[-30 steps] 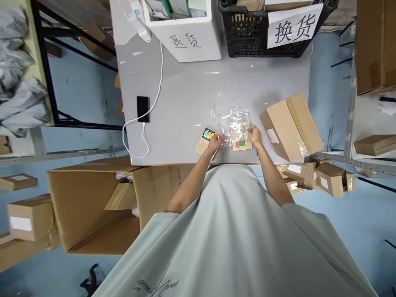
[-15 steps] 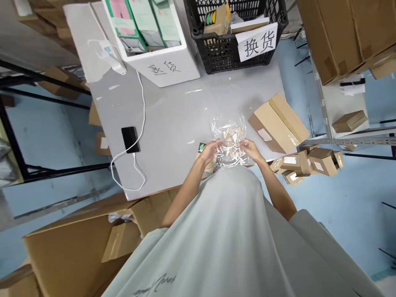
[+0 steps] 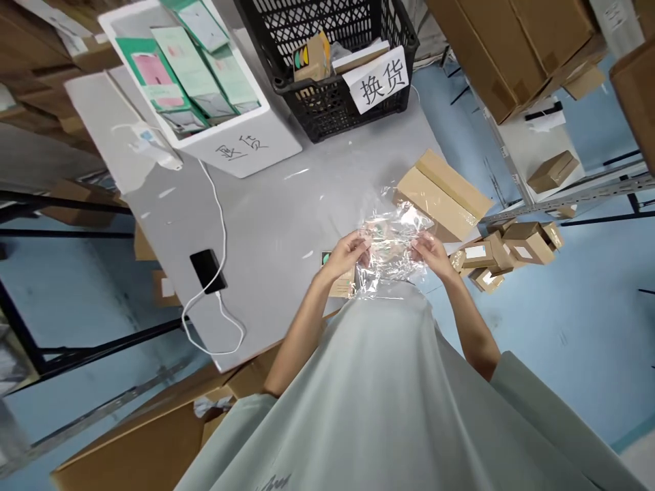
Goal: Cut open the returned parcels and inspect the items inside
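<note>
My left hand and my right hand hold a crinkled clear plastic bag between them, raised above the near edge of the grey table. Each hand pinches one side of the bag. A small brown card seems to sit inside the bag, blurred by glare. A second small brown card with coloured marks lies on the table just under my left hand, partly hidden by it.
A cardboard box lies at the table's right edge. At the back stand a white bin of green packets and a black crate with a paper label. A black phone on a white cable lies left. Small boxes are stacked right.
Both hands have lifted the plastic bag off the table and toward my body. The view has tilted, so the table now runs diagonally. One small card stays on the table.
</note>
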The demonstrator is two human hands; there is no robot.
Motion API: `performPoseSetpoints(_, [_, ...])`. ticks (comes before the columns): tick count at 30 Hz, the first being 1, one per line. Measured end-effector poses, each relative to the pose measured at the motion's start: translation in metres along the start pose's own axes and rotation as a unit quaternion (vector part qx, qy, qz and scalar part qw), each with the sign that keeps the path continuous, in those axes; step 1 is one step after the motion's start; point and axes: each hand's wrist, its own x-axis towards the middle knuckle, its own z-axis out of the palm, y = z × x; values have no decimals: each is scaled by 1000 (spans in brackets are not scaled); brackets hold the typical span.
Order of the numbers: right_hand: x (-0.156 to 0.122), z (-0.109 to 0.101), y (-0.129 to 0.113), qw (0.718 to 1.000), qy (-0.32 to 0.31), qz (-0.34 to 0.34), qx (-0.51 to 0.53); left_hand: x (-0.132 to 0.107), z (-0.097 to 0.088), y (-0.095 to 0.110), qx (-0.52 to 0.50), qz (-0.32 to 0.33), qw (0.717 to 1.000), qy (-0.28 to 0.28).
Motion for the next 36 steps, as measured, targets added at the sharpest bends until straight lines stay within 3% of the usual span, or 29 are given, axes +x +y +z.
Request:
performPoseSetpoints(3, [-12,-14,-3,1000,15,-15,15,2,9,10,18,13,998,-50])
performPoseSetpoints(6, [-24,-35,-9,999,1,-42,24,10,19,22,49,62,995,-56])
performPoseSetpoints(11, [-36,-78,-19,996,-71,14,47,35,45,40,168,131,973,-93])
performPoseSetpoints(14, [-35,-98,-18,1000,2,-9,-28,64,69,50,219,154,956,-120])
performPoseSetpoints(18, [-26,-126,-12,988,127,-48,-67,128,99,64,264,185,941,-106])
performPoseSetpoints(20, [-24,-142,-11,985,157,-51,-51,164,112,70,358,218,903,-90])
performPoseSetpoints(23, [-27,-162,-12,984,168,-53,-35,205,131,72,538,243,792,-156])
performPoseSetpoints(25, [-33,-171,-16,984,165,-53,-33,217,141,67,611,241,728,-199])
performPoseSetpoints(28, [-43,-177,-23,985,159,-53,-41,218,148,58,657,246,684,-200])
performPoseSetpoints(31, [-52,-180,-30,986,151,-67,-37,206,144,49,651,277,686,-171])
performPoseSetpoints(36, [-55,-175,-44,986,141,-86,8,178,128,38,571,321,746,-114])
